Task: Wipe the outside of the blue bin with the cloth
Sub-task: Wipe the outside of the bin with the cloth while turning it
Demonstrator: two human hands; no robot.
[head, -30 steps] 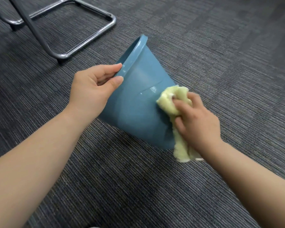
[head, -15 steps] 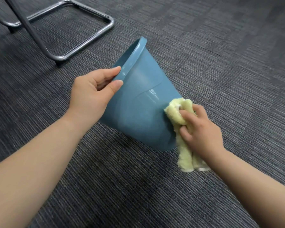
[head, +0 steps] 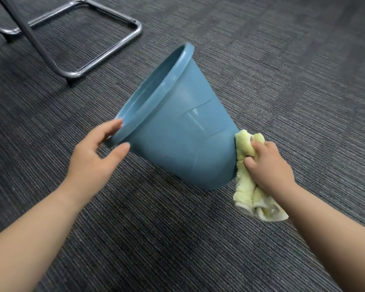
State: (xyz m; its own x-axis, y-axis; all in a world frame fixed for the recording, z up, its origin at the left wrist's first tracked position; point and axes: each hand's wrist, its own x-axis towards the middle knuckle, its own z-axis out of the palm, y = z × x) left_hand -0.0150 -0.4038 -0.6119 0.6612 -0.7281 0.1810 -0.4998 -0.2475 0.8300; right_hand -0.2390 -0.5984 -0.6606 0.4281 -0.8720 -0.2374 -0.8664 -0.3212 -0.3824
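Observation:
The blue bin (head: 177, 133) lies tilted over dark carpet, its mouth facing up and to the left and its lower base edge down by the floor. My left hand (head: 93, 157) holds the rim at its near end, with the fingers over the lip and the thumb against the outer wall. My right hand (head: 268, 165) grips a bunched pale yellow cloth (head: 244, 186) and presses it against the bin's base at the right. The rest of the cloth hangs below my fist. The underside of the bin is hidden.
A chrome tubular chair frame (head: 105, 57) stands on the carpet (head: 282, 81) at the upper left, with a dark slanted leg crossing it. Grey ribbed carpet runs all around the bin.
The cloth has slid down the bin's wall from the middle to the base. The bin has turned so more of its mouth shows, and my left hand's hold on the rim has shifted.

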